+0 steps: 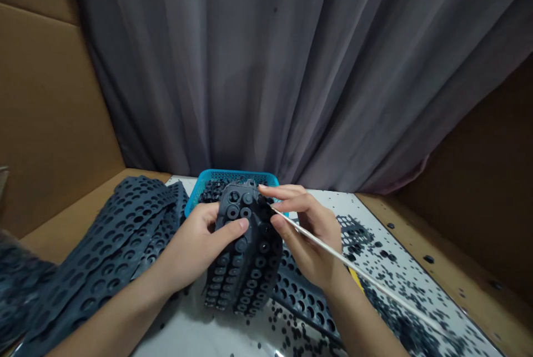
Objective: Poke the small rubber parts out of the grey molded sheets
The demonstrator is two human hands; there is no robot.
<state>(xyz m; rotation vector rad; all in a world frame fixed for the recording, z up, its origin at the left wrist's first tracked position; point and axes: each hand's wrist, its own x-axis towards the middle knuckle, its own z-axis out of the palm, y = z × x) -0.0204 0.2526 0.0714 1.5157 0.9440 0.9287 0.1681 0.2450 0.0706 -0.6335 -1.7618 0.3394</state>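
Above the right fingers (287,192), the air is open up to the grey curtain (258,68); to their right, the edge of the desk (179,335) slants off past scattered black bits (406,326). Just behind them sits a blue basket (237,172) of small black pieces (213,186). I see the left fingers (231,233) clasping a dark studded sheet (241,260), thumb across its front; the right ones pinch a white rod (375,279) at its side.

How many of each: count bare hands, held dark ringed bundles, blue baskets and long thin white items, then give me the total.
Bare hands: 2 (left hand, right hand)
Dark ringed bundle: 1
Blue basket: 1
Long thin white item: 1
Total: 5
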